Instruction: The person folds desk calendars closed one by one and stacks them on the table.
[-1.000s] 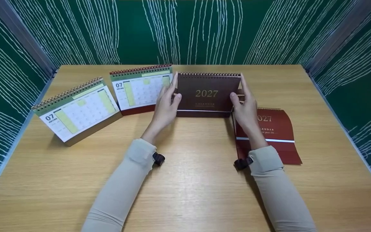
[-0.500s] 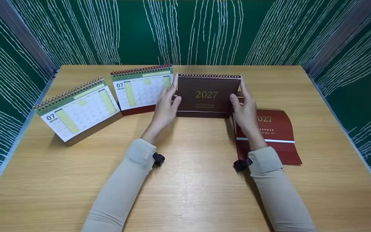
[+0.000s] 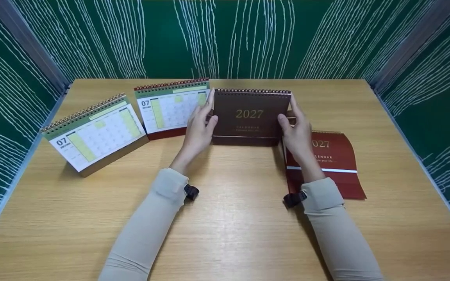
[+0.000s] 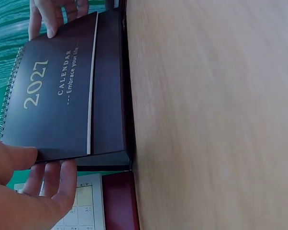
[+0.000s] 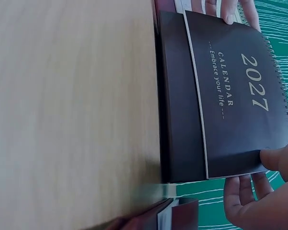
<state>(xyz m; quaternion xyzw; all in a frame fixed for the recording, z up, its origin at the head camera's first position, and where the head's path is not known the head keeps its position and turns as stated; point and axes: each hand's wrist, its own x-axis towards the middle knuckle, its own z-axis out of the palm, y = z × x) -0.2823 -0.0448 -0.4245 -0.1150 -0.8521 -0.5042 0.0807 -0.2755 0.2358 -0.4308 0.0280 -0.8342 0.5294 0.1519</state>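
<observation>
A dark brown 2027 desk calendar (image 3: pixel 244 103) stands at the back middle of the table, its cover facing the person and its spiral on top. My left hand (image 3: pixel 198 130) grips its left side edge, thumb on the cover and fingers behind. On the opposite edge my right hand (image 3: pixel 297 134) holds it the same way. The left wrist view shows the left thumb (image 4: pixel 24 157) pressed on the cover's corner area, with fingertips under the side edge. In the right wrist view the right thumb (image 5: pixel 273 158) lies on the cover (image 5: pixel 230 139).
Two desk calendars open to page 07 stand at the left: one on a brown base (image 3: pixel 113 158), one on a red base (image 3: pixel 166 133) close beside the left hand. A red 2027 calendar (image 3: pixel 338 183) is at the right, partly under the right forearm. Green walls enclose the table (image 3: pixel 229 218).
The brown calendar has shifted slightly left and towards the person, with both hands still on its sides. The other calendars have stayed in place.
</observation>
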